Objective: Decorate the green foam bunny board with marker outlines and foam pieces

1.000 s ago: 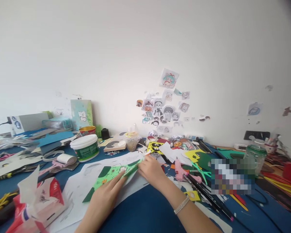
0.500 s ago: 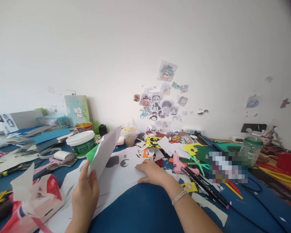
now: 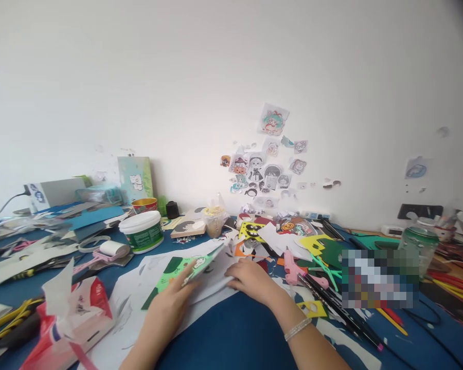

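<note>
A green card (image 3: 174, 271) with cartoon pictures on it is tilted up above white paper sheets (image 3: 129, 295) on the blue tabletop. My left hand (image 3: 172, 303) grips the card's near side, its fingers slightly blurred. My right hand (image 3: 250, 280), with a bracelet at the wrist, has its fingers curled at the right edge of a white drawing sheet (image 3: 216, 288). That sheet's near edge bows up a little towards the fingertips. The card hides part of the sheet's grey drawing.
Left of the sheets lie a red-and-white tissue pack (image 3: 81, 308) and a white-lidded green tub (image 3: 141, 234). On the right are a pink glue gun (image 3: 293, 267), black markers (image 3: 335, 303), green scissors (image 3: 327, 270) and a jar (image 3: 419, 249). Paper scraps and a yellow cartoon cutout (image 3: 250, 231) lie behind.
My left hand has swung the upright sheet down to the right, and its green printed side now faces me. My right hand's fingers have drawn closer together at the paper. The view shifted left.
</note>
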Demonstrator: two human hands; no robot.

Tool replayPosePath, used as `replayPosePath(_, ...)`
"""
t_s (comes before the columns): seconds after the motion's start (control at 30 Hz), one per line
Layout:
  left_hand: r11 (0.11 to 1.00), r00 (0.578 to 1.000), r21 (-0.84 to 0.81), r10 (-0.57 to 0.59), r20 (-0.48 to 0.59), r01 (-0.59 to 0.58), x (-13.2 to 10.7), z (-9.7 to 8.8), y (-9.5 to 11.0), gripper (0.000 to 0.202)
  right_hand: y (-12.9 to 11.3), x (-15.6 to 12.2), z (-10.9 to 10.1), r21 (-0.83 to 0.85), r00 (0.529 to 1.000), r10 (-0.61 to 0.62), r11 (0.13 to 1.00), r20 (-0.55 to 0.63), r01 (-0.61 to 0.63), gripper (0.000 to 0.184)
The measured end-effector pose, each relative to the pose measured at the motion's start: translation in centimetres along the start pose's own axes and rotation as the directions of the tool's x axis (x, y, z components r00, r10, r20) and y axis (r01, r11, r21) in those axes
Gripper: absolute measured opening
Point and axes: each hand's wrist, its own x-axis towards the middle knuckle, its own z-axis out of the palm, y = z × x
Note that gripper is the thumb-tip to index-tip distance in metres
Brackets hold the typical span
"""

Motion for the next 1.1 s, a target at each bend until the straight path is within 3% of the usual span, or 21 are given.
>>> replayPosePath(0.13,0.989,0.98,-0.027,0.148,0.133,-0.146,0.4,-0.2,0.9,0.038,-0.2,-0.4,-0.2,0.104,0.998,0.051,0.994,-0.045,-0.047,0.039)
replayPosePath(0.27,0.987,0.977,-0.014,0.16,0.143,-0.16,0.2,0.5,0.9,0.029,-0.4,-0.5,-0.7,0.205,0.994,0.109,0.973,-0.029,-0.101,0.041)
replayPosePath(0.37,0.996,0.995,-0.009,0.089,0.035,-0.088,-0.1,1.5,-0.2,0.041,-0.6,-0.4,-1.1,0.274,0.987,0.156,0.951,-0.033,-0.141,0.04)
replayPosePath(0.47,0.995,0.991,-0.099,-0.033,-0.128,0.021,-0.2,1.6,-1.3,0.039,-0.4,-0.3,-1.1,0.322,0.961,0.268,0.918,-0.075,-0.231,0.056)
replayPosePath(0.57,0.959,0.926,-0.219,-0.24,-0.292,0.179,-0.1,0.5,-1.6,0.033,-0.1,-0.5,-0.7,0.321,0.94,0.338,0.896,-0.044,-0.308,0.073)
replayPosePath(0.67,0.89,0.789,-0.296,-0.448,-0.419,0.348,-0.1,-0.7,-1.2,0.032,0.2,-0.6,-0.2,0.258,0.962,0.265,0.926,0.073,-0.275,0.081)
replayPosePath(0.77,0.825,0.673,-0.353,-0.564,-0.479,0.44,-0.2,-1.4,-0.7,0.036,0.4,-0.5,0.3,0.2,0.982,0.134,0.967,0.132,-0.159,0.062)
replayPosePath(0.83,0.805,0.632,-0.386,-0.593,-0.499,0.451,-0.3,-1.5,-0.4,0.041,0.4,-0.4,0.4,0.164,0.989,0.076,0.982,0.129,-0.097,0.048)
replayPosePath(1.0,0.799,0.6,-0.411,-0.601,-0.528,0.438,-0.3,-1.5,-0.3,0.042,0.2,-0.3,0.1,0.08,0.993,0.026,0.996,0.117,-0.035,0.033)
replayPosePath(1.1,0.834,0.665,-0.382,-0.549,-0.507,0.398,-0.3,-1.4,-0.6,0.037,0.1,-0.4,0.1,0.069,0.995,0.001,0.998,0.097,-0.008,0.029)
